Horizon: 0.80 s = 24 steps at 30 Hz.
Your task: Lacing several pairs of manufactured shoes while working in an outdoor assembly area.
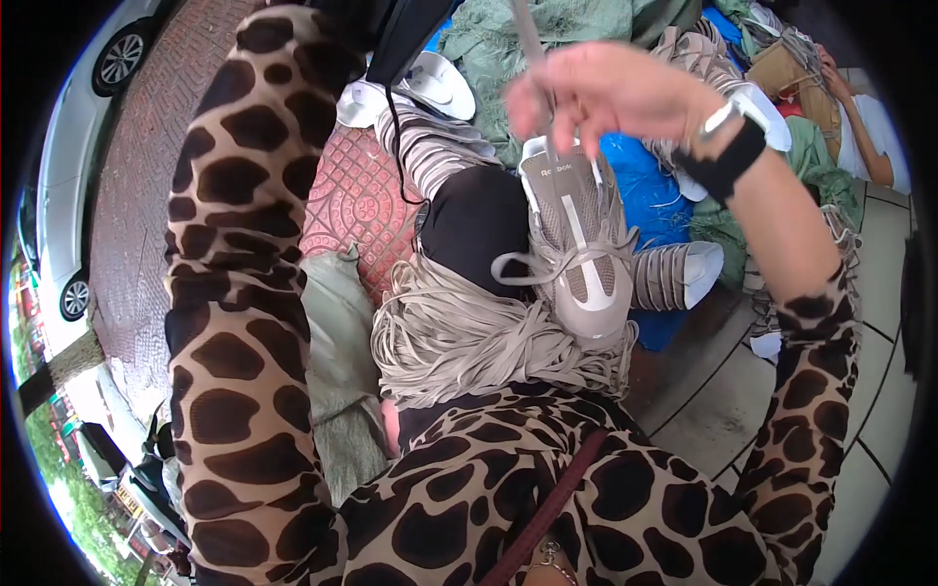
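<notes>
A beige-grey sneaker upper point(576, 249) with a white toe stripe rests on my lap, toe toward me. A flat beige shoelace runs through its lower eyelets, one loop sticking out to the left. My right hand point(616, 98), blurred and wearing a black wristband, is raised over the collar end. Its fingers are curled around a taut strip of shoelace point(529, 29) that runs up past the top edge. A thick bundle of loose beige laces point(469, 337) lies over my thigh, below my black-covered knee point(479, 225). My left arm stretches up to the top edge, its hand outside the picture.
Stacked shoe uppers point(674, 275) lie right of the sneaker, with another striped stack point(430, 146) beyond my knee. Green sacking point(489, 49) and blue sheeting point(640, 186) surround them. Another person's arm point(860, 107) reaches in at far right. A parked car point(68, 166) stands left.
</notes>
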Each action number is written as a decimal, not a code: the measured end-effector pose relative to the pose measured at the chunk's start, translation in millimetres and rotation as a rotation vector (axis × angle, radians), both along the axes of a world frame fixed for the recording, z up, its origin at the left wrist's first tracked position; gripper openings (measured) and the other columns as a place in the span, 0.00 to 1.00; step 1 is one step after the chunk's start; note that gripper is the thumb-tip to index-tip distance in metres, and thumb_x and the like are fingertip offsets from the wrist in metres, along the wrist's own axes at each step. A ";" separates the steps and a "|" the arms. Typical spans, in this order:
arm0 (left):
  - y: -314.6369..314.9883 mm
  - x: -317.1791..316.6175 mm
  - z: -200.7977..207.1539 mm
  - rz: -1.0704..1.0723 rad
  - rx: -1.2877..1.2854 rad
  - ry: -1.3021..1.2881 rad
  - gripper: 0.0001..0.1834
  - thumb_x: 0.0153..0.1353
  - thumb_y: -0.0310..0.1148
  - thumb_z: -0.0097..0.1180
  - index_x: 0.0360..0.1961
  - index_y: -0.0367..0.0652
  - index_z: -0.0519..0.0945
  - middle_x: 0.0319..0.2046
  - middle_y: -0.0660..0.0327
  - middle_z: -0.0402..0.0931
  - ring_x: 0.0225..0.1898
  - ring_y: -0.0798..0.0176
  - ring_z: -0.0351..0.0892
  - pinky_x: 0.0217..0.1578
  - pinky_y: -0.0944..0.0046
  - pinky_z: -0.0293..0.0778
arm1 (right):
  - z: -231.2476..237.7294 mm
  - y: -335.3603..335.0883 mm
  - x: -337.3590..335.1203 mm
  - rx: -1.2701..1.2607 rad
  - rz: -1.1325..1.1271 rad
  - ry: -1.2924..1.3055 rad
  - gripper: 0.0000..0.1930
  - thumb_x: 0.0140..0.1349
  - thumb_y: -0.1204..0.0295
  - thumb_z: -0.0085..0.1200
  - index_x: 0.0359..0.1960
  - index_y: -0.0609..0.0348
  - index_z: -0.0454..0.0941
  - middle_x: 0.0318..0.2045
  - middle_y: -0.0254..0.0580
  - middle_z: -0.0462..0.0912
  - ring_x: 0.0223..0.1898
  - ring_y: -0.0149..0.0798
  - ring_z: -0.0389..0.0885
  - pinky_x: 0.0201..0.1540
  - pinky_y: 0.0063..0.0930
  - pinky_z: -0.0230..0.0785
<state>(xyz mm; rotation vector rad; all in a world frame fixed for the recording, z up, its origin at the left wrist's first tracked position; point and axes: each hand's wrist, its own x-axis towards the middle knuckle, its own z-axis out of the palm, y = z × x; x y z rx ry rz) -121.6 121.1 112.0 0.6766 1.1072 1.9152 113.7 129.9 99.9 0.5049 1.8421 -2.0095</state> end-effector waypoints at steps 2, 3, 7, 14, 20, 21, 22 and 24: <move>-2.8 25.3 8.5 -0.059 -0.070 0.249 0.10 0.64 0.32 0.45 0.40 0.35 0.72 0.26 0.61 0.73 0.25 0.66 0.74 0.23 0.69 0.70 | -12.8 19.0 2.0 0.069 -0.014 0.017 0.13 0.67 0.64 0.42 0.37 0.62 0.74 0.27 0.35 0.77 0.22 0.22 0.74 0.23 0.13 0.68; -11.4 27.8 5.8 -0.056 -0.076 0.252 0.10 0.64 0.32 0.45 0.40 0.35 0.72 0.26 0.61 0.73 0.25 0.66 0.74 0.23 0.69 0.70 | -22.9 32.0 -4.8 0.127 -0.015 0.046 0.10 0.67 0.68 0.42 0.36 0.61 0.74 0.24 0.33 0.76 0.23 0.22 0.73 0.29 0.15 0.70; -70.6 42.6 -36.4 0.122 -0.071 0.434 0.18 0.57 0.31 0.56 0.44 0.29 0.70 0.30 0.55 0.76 0.31 0.61 0.77 0.33 0.63 0.74 | 0.9 131.8 -62.5 -0.589 -0.382 0.161 0.10 0.66 0.70 0.41 0.30 0.62 0.72 0.22 0.35 0.75 0.20 0.32 0.72 0.26 0.24 0.71; -178.7 204.8 -94.1 -0.329 -0.573 0.923 0.11 0.52 0.38 0.55 0.24 0.40 0.79 0.22 0.47 0.77 0.27 0.45 0.78 0.30 0.52 0.74 | 13.8 87.9 -86.0 0.073 -0.587 0.322 0.11 0.66 0.69 0.40 0.30 0.61 0.73 0.22 0.36 0.74 0.22 0.32 0.72 0.25 0.24 0.69; -180.7 227.4 -114.8 -0.476 -0.715 0.904 0.11 0.49 0.38 0.57 0.23 0.41 0.77 0.23 0.49 0.77 0.30 0.45 0.78 0.32 0.51 0.74 | 27.6 69.3 -73.4 -0.018 -0.528 0.287 0.12 0.67 0.68 0.40 0.30 0.61 0.73 0.22 0.35 0.74 0.23 0.31 0.73 0.26 0.23 0.69; -183.5 225.4 -114.2 -0.477 -0.706 0.905 0.11 0.49 0.38 0.57 0.23 0.41 0.77 0.23 0.49 0.77 0.30 0.45 0.78 0.32 0.51 0.74 | 31.1 73.7 -71.3 -0.093 -0.496 0.250 0.12 0.67 0.68 0.40 0.30 0.61 0.73 0.22 0.35 0.74 0.23 0.31 0.73 0.26 0.23 0.69; -190.5 220.5 -112.9 -0.554 -0.644 0.983 0.10 0.49 0.36 0.57 0.26 0.40 0.77 0.24 0.50 0.77 0.29 0.47 0.78 0.31 0.52 0.74 | 35.0 78.1 -69.6 -0.169 -0.463 0.212 0.12 0.67 0.68 0.40 0.30 0.61 0.73 0.22 0.35 0.74 0.23 0.31 0.72 0.26 0.23 0.69; -200.8 217.6 -109.3 -0.634 -0.577 1.057 0.09 0.49 0.35 0.57 0.29 0.40 0.77 0.25 0.52 0.77 0.27 0.49 0.78 0.29 0.54 0.73 | 38.6 87.2 -67.1 -0.325 -0.396 0.133 0.12 0.67 0.68 0.40 0.30 0.61 0.73 0.23 0.34 0.74 0.23 0.30 0.72 0.26 0.22 0.69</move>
